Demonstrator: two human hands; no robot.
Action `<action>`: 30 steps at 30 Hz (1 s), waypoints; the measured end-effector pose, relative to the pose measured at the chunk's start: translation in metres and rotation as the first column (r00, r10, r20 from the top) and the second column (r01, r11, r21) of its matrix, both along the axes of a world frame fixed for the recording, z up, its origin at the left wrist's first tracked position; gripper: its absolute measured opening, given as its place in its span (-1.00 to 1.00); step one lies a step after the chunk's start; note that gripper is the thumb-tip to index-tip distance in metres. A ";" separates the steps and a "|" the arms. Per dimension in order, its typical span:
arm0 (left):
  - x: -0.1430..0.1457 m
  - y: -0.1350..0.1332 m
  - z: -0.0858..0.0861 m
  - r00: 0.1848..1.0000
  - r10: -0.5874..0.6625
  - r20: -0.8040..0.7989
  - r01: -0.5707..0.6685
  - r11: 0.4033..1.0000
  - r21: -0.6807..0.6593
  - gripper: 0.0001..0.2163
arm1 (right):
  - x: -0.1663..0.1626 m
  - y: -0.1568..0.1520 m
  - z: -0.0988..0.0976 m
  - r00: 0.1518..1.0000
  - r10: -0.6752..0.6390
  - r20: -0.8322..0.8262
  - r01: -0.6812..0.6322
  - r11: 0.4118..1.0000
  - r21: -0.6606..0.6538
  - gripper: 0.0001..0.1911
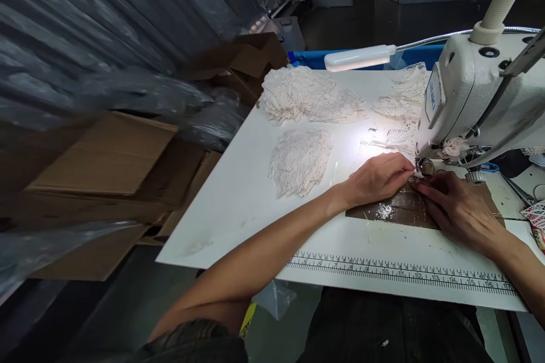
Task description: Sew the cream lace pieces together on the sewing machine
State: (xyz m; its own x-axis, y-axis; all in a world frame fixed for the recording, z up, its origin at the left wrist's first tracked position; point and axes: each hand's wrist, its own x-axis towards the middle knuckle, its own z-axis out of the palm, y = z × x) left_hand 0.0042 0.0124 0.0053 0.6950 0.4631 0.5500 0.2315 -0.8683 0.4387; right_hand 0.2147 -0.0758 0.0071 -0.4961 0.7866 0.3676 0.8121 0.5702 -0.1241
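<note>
My left hand (pixel 378 178) lies on the white table (pixel 238 198) with its fingertips pinched on a small piece of white lace (pixel 418 172) right at the needle of the sewing machine (pixel 477 102). Opposite it, my right hand (pixel 457 207) rests on the brown taped patch (pixel 395 210) in front of the needle, fingers pressed together on the same lace piece. The lace itself is mostly hidden under the fingers.
Two heaps of cream lace pieces (pixel 306 96) (pixel 300 161) lie on the table to the left, more lace (pixel 402 99) behind the machine. A lamp (pixel 360 58) shines down. A printed ruler (pixel 404 272) runs along the front edge. Cardboard boxes (pixel 106 159) stand left.
</note>
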 end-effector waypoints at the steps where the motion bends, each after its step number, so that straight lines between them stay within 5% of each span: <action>1: 0.000 0.000 -0.001 0.998 -0.023 -0.055 0.026 0.998 0.055 -0.84 | 0.000 0.000 0.000 1.000 0.003 0.001 -0.003 1.000 0.006 -0.67; 7: -0.003 0.003 -0.004 0.969 -0.056 -0.240 0.127 0.948 0.290 -0.82 | 0.002 0.001 0.002 0.999 0.032 -0.032 -0.033 0.999 -0.039 -0.66; 15: -0.001 0.002 -0.009 0.978 -0.010 -0.210 0.082 0.938 0.336 -0.81 | 0.017 0.003 0.009 0.940 -0.091 -0.329 0.005 0.967 -0.253 -0.68; 23: 0.000 0.000 -0.010 0.983 0.010 -0.182 0.058 0.929 0.365 -0.82 | 0.024 0.008 0.020 0.787 -0.339 -0.516 0.252 0.939 -0.232 -0.80; 30: -0.001 0.000 -0.007 0.979 -0.046 -0.199 0.114 0.932 0.344 -0.81 | 0.036 0.012 0.010 0.833 -0.392 -0.390 0.406 0.912 -0.048 -0.71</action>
State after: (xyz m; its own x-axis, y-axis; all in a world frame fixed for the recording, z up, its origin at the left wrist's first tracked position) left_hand 0.0031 0.0127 -0.0021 0.8264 0.2015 0.5257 0.2017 -0.9777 0.0575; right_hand 0.2511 -0.0639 0.0169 0.0441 0.8684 0.4939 0.8617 0.2171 -0.4586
